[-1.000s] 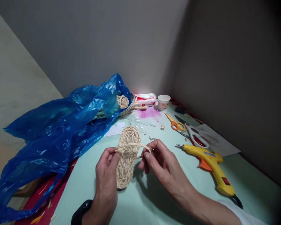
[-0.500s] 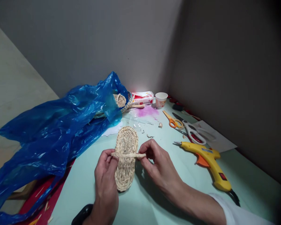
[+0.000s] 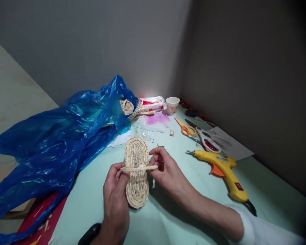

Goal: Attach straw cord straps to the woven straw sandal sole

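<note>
The blue bag is covering most of a woven basket. The straw sole is lying between the hands. The left hand is pinching its left edge, and the right hand is pinching the braided strap that is stretching across it.

One woven sole, one braided strap, two scissors, one glue gun, one cup, one blue bag.

Back wall plain grey, meeting a darker, shadowed right wall at the far corner | pale mint worktop runs right into that corner | beige floor showing past the worktop's left edge | bright glare hitting the worktop's far edge
</note>
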Tool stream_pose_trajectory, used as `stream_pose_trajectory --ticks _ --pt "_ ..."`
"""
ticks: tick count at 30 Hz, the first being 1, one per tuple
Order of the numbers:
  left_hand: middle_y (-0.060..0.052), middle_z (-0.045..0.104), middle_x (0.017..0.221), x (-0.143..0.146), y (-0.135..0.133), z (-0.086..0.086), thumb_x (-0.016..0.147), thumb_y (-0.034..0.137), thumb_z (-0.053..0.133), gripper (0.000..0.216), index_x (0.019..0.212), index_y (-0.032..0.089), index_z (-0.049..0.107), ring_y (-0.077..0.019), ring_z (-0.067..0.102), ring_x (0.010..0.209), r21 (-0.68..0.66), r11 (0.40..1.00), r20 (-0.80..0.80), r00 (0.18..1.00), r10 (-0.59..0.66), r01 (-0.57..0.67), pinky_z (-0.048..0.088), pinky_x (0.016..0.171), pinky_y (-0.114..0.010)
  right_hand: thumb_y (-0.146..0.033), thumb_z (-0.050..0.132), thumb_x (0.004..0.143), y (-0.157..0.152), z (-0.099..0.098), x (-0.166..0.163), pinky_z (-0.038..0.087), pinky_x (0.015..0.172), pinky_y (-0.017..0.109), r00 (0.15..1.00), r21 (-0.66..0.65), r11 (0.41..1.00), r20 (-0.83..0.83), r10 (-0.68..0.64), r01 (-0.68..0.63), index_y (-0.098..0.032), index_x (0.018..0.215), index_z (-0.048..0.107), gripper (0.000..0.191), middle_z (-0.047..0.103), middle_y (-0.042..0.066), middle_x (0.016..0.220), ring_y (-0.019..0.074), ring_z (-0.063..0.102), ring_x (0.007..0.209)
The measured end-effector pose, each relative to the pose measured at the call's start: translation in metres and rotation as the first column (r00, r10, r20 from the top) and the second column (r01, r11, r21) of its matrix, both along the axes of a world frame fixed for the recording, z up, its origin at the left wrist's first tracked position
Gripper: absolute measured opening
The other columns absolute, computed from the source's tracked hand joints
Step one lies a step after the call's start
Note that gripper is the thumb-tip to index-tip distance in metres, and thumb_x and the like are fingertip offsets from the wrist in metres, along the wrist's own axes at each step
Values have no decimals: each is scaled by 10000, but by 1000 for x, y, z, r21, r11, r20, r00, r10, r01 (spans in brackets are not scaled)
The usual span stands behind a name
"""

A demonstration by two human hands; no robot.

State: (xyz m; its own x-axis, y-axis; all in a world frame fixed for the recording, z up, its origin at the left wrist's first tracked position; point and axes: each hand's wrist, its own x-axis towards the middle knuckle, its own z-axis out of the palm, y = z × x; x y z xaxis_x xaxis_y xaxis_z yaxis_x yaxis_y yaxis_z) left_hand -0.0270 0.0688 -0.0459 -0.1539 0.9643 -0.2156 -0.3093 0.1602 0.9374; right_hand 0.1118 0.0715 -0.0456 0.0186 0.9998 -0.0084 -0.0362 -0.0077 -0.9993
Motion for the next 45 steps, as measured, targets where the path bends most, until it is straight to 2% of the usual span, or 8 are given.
stream_pose_trajectory --ticks 4,9,18,24,28,35,45 --pt "26 659 769 2 0 0 730 302 735 244 902 205 592 -151 623 683 -10 1000 12 1000 -14 14 476 624 -240 -163 521 723 -1 0 4 383 581 278 998 -9 999 51 34 -33 -207 1019 467 303 499 -40 760 138 491 655" --pt "35 651 760 4 -1 0 749 298 716 201 880 211 590 -149 610 696 -7 1000 -8 1000 -15 15 467 629 -231 -144 475 705 0 5 7 339 555 278 967 -21 994 228 112 -110 -204 757 485 80 481 -25 681 144 458 636" --pt "29 620 730 2 0 -4 745 315 720 200 832 200 581 -162 597 711 26 999 -32 999 -26 27 455 623 -239 -115 480 698 -1 8 9 302 541 267 947 18 994 308 94 -104 -209 684 434 106 460 -33 653 133 424 629" --pt "36 622 708 2 1 -3 751 292 709 171 825 203 583 -147 594 671 0 1000 2 1000 -24 24 449 607 -229 -117 500 710 -1 7 9 331 540 259 972 -8 997 221 81 -81 -207 885 525 198 504 -36 703 136 484 636" --pt "37 629 698 2 1 -4 755 306 704 173 819 201 583 -143 591 636 -5 1000 10 1000 -28 28 450 589 -231 -110 477 696 -1 9 9 321 526 262 962 -26 994 249 111 -108 -198 769 508 119 482 -34 658 132 464 609" --pt "43 617 683 -2 1 -9 790 291 692 148 819 200 579 -126 588 623 25 998 33 998 -62 61 444 580 -220 -126 471 698 0 12 10 316 522 266 951 -24 993 285 118 -116 -194 764 524 109 509 -19 674 135 451 609" --pt "42 582 659 -3 8 3 773 215 664 78 759 182 594 -123 580 626 -34 992 49 992 -120 122 443 593 -225 -160 482 754 2 13 13 342 529 274 956 -57 987 244 161 -151 -181 757 546 67 539 -9 661 137 493 592"
